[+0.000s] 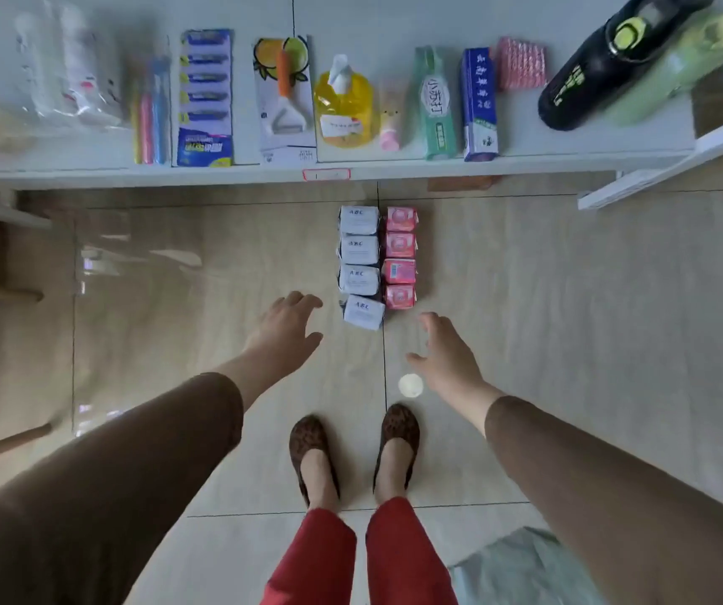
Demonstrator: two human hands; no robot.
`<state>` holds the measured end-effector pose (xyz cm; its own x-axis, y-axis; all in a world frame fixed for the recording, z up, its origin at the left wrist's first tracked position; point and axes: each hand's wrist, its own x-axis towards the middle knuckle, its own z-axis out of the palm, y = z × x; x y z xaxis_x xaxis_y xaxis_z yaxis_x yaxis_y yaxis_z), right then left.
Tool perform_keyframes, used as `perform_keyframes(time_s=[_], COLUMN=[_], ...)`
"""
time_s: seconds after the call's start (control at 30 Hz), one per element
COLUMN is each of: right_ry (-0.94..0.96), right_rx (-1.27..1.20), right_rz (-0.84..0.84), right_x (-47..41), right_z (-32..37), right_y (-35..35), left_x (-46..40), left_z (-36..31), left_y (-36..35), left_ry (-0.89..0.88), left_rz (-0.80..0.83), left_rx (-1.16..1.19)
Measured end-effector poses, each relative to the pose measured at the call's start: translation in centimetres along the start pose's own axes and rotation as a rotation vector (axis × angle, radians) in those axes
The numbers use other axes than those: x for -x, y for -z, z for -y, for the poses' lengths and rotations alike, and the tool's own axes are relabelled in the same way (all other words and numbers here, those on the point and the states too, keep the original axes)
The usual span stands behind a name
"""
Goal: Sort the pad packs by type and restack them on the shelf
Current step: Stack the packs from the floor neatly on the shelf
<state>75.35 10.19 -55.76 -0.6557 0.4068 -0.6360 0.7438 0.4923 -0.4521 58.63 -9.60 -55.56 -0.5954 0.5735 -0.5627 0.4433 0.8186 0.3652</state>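
Grip, left hand: fingers spread and relaxed, holding nothing; it hangs just left of the nearest white pack.
Grip, right hand: fingers apart too, empty; it sits below and right of the nearest pink pack.
Nearer hand: by my reading the left one is closest to a pack, the tilted white one at the row's end.
White packs: four marked ABC, in a column on the floor running away from the person toward the shelf; the nearest white pack lies slightly askew.
Pink packs: four in a matching column, touching the white column's right side; nearest pink pack sits just beyond the right fingertips.
Long axis: both columns run front to back, between the two hands, so each hand faces its own colour.
Sorting: already split by type; restacking looks like the step ahead.
Shelf: its top carries toothbrushes, a razor card, a peeler, a yellow bottle, toothpaste boxes, a black bottle; no pad packs on it.
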Motion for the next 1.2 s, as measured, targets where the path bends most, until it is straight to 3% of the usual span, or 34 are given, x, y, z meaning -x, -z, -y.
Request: perform_keyframes(time_s=[0.37,0.53,0.67,0.87,1.03,1.2], right_ry=[0.135,0.139,0.183,0.195,0.123,0.063], right_rx=[0.174,0.344,0.37,0.332,0.085,-0.027], right_rz=[-0.077,-0.132,-0.14,-0.096,-0.094,-0.106], right_x=[-16.7,-19.1,-18.9,-17.7,-14.9,-9.6], right_z=[-6.0,-7.3,-8.6,-12.2,-15.1,-12.6], right_y=[-15.7,-19.6,-21.6,-22.2,-18.9,-11.3], left_x=[-16.4,-20.6,-22.4,-22.9,-20.2,-13.4], left_z=[5.0,5.6,5.5,4.4,4.6,3.4], left_y=[-14.3,-17.1,-18.5,-21.5,-21.4,-15.0], left_ry=[-0.021,-0.074,-0.101,-0.016,0.058,0.089], left_rz=[-0.032,-0.164,-0.167,-0.16,-0.119,-0.109], left_rx=[-0.112,-0.106,-0.222,-0.314,-0.159,0.053])
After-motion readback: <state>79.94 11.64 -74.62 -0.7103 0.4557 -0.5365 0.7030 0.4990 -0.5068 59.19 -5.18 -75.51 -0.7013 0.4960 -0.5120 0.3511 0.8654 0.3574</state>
